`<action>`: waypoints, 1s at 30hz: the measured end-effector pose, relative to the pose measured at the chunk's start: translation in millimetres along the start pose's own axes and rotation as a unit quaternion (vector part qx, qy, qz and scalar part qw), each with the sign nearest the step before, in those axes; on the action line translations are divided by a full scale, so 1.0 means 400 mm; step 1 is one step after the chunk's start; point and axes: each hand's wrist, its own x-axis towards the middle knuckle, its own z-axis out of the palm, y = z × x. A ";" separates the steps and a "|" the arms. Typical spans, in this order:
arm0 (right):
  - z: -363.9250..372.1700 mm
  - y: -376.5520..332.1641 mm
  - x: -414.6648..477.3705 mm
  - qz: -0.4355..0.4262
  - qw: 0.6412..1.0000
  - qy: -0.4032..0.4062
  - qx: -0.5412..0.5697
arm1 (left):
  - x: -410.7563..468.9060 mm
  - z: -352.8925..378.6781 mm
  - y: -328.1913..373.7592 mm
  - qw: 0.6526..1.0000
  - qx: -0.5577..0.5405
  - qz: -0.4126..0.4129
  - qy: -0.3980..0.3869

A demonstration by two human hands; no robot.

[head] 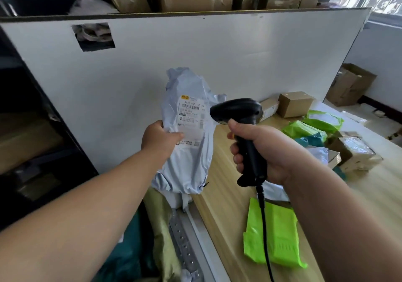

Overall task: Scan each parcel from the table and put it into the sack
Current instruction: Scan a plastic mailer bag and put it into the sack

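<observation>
My left hand (pixel 159 139) grips a pale blue-grey plastic mailer parcel (pixel 189 164) by its left edge, thumb on the white shipping label (pixel 191 116). The parcel is held upright in the air over the table's left edge, label facing me. My right hand (pixel 265 151) is wrapped round the handle of a black barcode scanner (pixel 239 113), whose head points left at the label from close by. Its black cable (pixel 264 227) hangs down across the table. Below the parcel, an olive-green sack (pixel 161 234) stands beside the table with parcels inside.
The wooden table (pixel 219 197) carries a bright green mailer (pixel 276 236) near me, more green and teal mailers (pixel 313 129), and small cardboard boxes (pixel 293 103) farther right. A white board (pixel 195 49) stands behind. Dark shelving is at left.
</observation>
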 end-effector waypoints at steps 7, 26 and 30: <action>0.132 0.089 -0.051 0.012 1.000 0.017 -0.009 | -0.051 -0.230 -0.070 0.997 -0.068 -0.034 0.012; 0.476 0.417 0.013 0.074 0.990 -0.063 -0.105 | -0.193 -0.494 -0.577 0.974 0.036 -0.220 -0.027; 0.534 0.500 0.084 0.067 0.982 -0.095 -0.149 | -0.207 -0.488 -0.641 0.972 0.110 -0.194 -0.077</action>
